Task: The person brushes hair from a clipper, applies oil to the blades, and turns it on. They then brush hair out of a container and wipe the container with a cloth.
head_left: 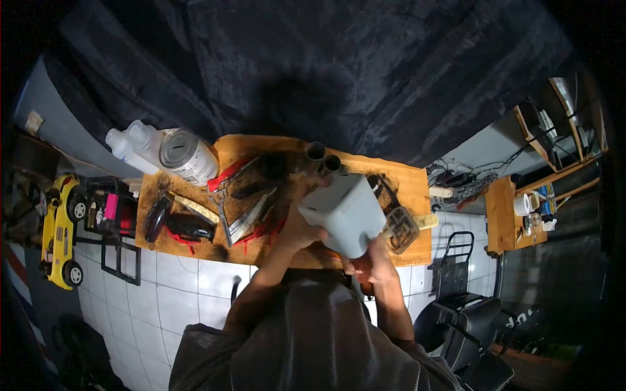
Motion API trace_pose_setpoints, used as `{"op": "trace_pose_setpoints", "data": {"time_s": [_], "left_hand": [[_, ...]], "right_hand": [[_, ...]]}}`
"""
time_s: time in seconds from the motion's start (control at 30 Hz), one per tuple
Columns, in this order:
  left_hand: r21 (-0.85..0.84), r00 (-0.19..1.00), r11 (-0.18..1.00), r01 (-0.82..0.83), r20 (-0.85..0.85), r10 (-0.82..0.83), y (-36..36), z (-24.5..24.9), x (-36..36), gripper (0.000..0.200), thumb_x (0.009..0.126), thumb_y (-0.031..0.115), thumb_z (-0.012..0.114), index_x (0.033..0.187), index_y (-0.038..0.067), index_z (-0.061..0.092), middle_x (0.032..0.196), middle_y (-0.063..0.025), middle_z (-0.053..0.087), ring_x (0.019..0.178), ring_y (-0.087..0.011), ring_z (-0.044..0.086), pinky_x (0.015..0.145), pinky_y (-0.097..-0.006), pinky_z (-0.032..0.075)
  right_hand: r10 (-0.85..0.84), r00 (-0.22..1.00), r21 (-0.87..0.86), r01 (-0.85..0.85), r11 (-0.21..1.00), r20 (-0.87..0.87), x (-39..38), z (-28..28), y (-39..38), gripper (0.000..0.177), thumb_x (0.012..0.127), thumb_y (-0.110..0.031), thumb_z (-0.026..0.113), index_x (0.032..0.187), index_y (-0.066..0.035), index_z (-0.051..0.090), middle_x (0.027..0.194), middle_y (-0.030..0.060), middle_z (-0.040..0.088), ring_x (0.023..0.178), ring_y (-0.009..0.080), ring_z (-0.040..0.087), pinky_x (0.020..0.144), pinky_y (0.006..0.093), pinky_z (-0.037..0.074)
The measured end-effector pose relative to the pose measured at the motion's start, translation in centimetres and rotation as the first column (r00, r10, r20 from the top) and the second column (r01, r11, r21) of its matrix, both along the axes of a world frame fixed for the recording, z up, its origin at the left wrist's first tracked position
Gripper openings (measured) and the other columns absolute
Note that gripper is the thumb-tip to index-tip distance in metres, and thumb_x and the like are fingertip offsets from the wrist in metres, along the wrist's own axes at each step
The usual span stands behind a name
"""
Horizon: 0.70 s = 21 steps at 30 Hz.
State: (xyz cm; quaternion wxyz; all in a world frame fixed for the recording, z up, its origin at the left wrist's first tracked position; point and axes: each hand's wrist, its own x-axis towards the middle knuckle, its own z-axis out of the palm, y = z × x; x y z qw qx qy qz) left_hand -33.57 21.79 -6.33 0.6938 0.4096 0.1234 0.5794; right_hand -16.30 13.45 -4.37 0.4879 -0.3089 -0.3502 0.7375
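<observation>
A light grey, box-shaped container [345, 212] with rounded edges is held tilted above the front part of the wooden table. My left hand [303, 225] is closed on its left side, the thumb lying on the near face and fingers reaching up along the far side. My right hand [375, 264] grips the lower right corner, thumb against the edge, its other fingers curled and partly hidden. Left of my left hand lie scissors [223, 212] and several other tools with red cord among them. A clear plastic case [401, 229] sits just right of the container.
A paint-style can [186, 156] and plastic bottles [127, 148] stand at the table's back left. Dark clippers [189, 228] lie at the front left. Two dark cups [315, 152] stand behind the container. A yellow toy car [60, 231] is far left, black chairs [466, 326] at right.
</observation>
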Motion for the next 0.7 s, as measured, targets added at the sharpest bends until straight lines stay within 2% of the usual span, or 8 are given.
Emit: {"op": "trace_pose_setpoints", "data": {"time_s": [0.1,0.2,0.23,0.33,0.37,0.47,0.57,0.7], "left_hand": [[0.123,0.994,0.987,-0.103,0.048,0.097,0.3,1.0,0.6,0.091,0.062,0.028,0.088,0.133,0.007,0.035,0.129,-0.0111,0.044,0.119,-0.022,0.045,0.101,-0.0361,0.037],[0.201,0.929,0.932,-0.301,-0.159,0.335,0.6,1.3,-0.4,0.084,0.073,0.026,0.081,0.137,0.004,0.032,0.134,-0.0138,0.041,0.123,-0.0236,0.043,0.103,-0.0372,0.036],[0.129,0.915,0.959,-0.252,-0.29,0.28,-0.1,2.4,-0.8,0.076,0.079,0.022,0.075,0.138,0.003,0.031,0.134,-0.015,0.041,0.124,-0.0234,0.042,0.103,-0.0372,0.035],[-0.116,0.969,0.988,-0.105,-0.235,0.075,-1.1,4.9,-0.7,0.077,0.078,0.022,0.075,0.139,0.004,0.031,0.133,-0.0153,0.042,0.122,-0.023,0.044,0.101,-0.0359,0.036],[-0.123,0.983,0.985,-0.118,-0.156,0.098,-1.0,4.3,-0.2,0.074,0.076,0.024,0.077,0.134,0.004,0.035,0.129,-0.0148,0.045,0.118,-0.0217,0.047,0.099,-0.0345,0.038],[0.002,0.871,0.927,-0.375,-0.342,0.353,-2.1,5.5,0.9,0.072,0.071,0.03,0.081,0.125,0.005,0.04,0.129,-0.0154,0.047,0.116,-0.022,0.049,0.097,-0.0345,0.04],[0.066,0.887,0.918,-0.391,-0.241,0.395,-1.9,4.6,0.9,0.077,0.063,0.036,0.087,0.118,0.005,0.042,0.129,-0.0175,0.049,0.117,-0.0229,0.049,0.098,-0.0351,0.041],[-0.03,0.959,0.959,-0.283,-0.009,0.283,-1.0,3.3,0.7,0.082,0.061,0.043,0.087,0.118,0.005,0.042,0.13,-0.0186,0.048,0.119,-0.0232,0.048,0.099,-0.0358,0.04]], "right_hand": [[-0.17,0.952,0.134,0.14,0.981,0.254,-2.1,2.2,0.4,0.057,0.092,-0.044,0.053,0.126,0.001,0.041,0.068,0.0086,0.054,0.037,0.0095,0.042,0.036,0.0226,0.035],[-0.325,0.813,0.295,0.198,0.935,0.483,-2.1,1.3,1.2,0.039,0.093,-0.029,0.055,0.115,0.004,0.051,0.083,0.0101,0.062,0.065,0.0214,0.057,0.06,0.0303,0.046],[-0.364,0.76,0.321,0.214,0.923,0.539,-2.3,1.4,1.5,0.036,0.092,-0.024,0.057,0.113,0.004,0.053,0.089,0.0116,0.063,0.075,0.0244,0.06,0.068,0.0326,0.047],[-0.372,0.513,0.379,0.095,0.92,0.773,-2.8,3.2,2.2,0.034,0.088,-0.017,0.062,0.115,0.003,0.055,0.101,0.0159,0.064,0.096,0.0268,0.061,0.081,0.0361,0.047],[-0.311,0.499,0.364,-0.01,0.931,0.809,-2.5,2.2,2.2,0.044,0.081,-0.014,0.069,0.12,0.001,0.053,0.113,0.0197,0.06,0.109,0.0277,0.057,0.087,0.0369,0.046],[-0.571,0.624,0.736,-0.009,0.677,0.533,-4.1,0.5,2.3,0.047,0.084,-0.011,0.066,0.126,0.001,0.049,0.1,0.0086,0.065,0.072,0.0173,0.062,0.064,0.0292,0.05],[-0.221,0.815,0.451,-0.056,0.891,0.535,-1.9,0.7,1.4,0.061,0.073,-0.009,0.071,0.128,0.001,0.047,0.117,0.017,0.057,0.099,0.0274,0.055,0.082,0.0351,0.045],[0.08,0.996,0.093,-0.077,0.993,-0.035,-0.5,1.4,0.7,0.056,0.074,-0.009,0.065,0.126,0.002,0.048,0.118,0.0175,0.057,0.11,0.031,0.054,0.094,0.0373,0.042]]}}
